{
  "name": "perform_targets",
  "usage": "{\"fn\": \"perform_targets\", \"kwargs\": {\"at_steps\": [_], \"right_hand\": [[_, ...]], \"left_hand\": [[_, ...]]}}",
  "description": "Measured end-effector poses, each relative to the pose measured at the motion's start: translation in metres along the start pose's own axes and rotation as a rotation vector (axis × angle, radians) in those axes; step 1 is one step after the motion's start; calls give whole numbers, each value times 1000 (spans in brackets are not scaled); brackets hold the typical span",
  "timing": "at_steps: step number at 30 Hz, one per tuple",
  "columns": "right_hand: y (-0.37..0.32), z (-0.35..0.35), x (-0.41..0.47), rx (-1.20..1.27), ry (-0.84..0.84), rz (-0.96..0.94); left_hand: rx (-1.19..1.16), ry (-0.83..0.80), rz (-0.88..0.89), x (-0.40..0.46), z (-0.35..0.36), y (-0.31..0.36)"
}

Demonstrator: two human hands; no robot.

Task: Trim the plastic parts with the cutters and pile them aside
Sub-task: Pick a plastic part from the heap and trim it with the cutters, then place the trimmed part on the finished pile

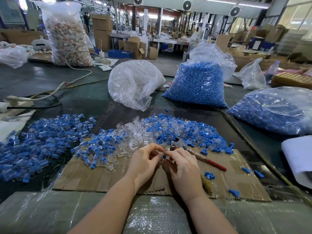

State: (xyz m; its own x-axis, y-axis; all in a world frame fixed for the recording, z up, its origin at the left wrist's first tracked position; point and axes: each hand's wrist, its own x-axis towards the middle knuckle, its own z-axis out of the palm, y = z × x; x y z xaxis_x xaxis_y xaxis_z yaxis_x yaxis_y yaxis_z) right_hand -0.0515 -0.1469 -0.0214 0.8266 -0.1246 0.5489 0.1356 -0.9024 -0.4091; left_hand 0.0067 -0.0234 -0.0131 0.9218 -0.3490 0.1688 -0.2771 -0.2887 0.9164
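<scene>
My left hand [145,162] and my right hand [183,168] meet over a sheet of cardboard [104,178], fingers pinched together on one small plastic part with a blue end [163,156]. The cutters [179,144], metal jaws with a red handle [214,163], lie on the cardboard just beyond my right hand and no hand holds them. A mixed heap of clear and blue parts [152,130] spreads behind my hands. A separate pile of blue-and-clear parts [42,142] lies at the left.
A bag of clear parts [133,83] and two bags of blue parts [197,85] [276,110] stand behind the heap. Loose blue parts [209,175] dot the cardboard at right. A white roll [298,157] lies far right; cables and a power strip [18,100] at left.
</scene>
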Motion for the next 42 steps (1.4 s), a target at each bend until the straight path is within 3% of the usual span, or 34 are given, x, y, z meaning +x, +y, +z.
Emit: {"fn": "perform_targets", "kwargs": {"at_steps": [26, 30, 32, 36, 39, 42], "right_hand": [[-1, -1, 2, 29, 1, -8], [0, -9, 1, -103, 35, 81], [3, -16, 4, -272, -29, 257], [16, -30, 13, -524, -374, 590], [20, -32, 14, -552, -446, 585], [19, -32, 15, -628, -402, 472]], "left_hand": [[50, 13, 10, 3, 1, -2], [3, 20, -23, 6, 2, -5], [-14, 25, -31, 7, 2, -6], [-101, 16, -65, 9, 2, -7], [-180, 2, -102, 10, 2, -4], [-242, -6, -122, 10, 0, -1]]}}
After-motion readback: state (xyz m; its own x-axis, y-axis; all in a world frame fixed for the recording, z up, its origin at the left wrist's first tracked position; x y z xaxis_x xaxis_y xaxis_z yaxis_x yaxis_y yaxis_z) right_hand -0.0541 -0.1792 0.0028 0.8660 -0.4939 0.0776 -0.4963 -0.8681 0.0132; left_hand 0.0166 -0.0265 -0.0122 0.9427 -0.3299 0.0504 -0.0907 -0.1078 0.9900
